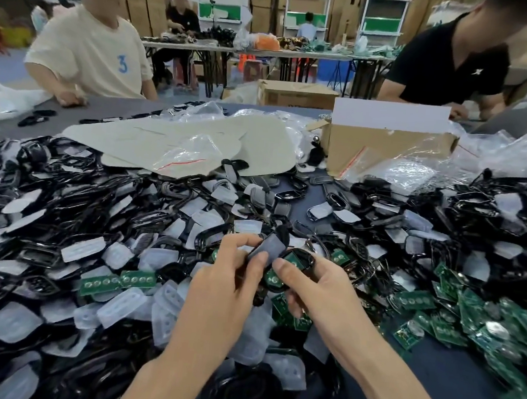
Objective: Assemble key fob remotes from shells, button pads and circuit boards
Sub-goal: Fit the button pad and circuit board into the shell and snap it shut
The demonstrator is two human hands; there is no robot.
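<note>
Possible trouble here: closing the grey cover [268,248] crookedly on the black shell [307,260], given the angle between the two, which meet only at the near end. Likely result, as a judgement: clips caught on one side only, or an edge bent under too much thumb pressure. Second danger: shifting of the green circuit board [291,260] seated in that shell, with no visible fixing. With the shell tipped, probably a fall into the heap below and a loss among the loose circuit boards [470,315] on the right. Presence of a button pad under the board: impossible to tell. Without one, a remote closed with a part missing.

Pinches the cover with the left hand [227,281], fingers curled, thumb flat on the grey face. Grips the shell with the right hand [321,288], also curled, from the right side, thumb near the board. Holds both pieces a little above the near middle of the table [433,360], over clear button pads [123,308], with empty black shells [35,148] heaped to the left.
</note>
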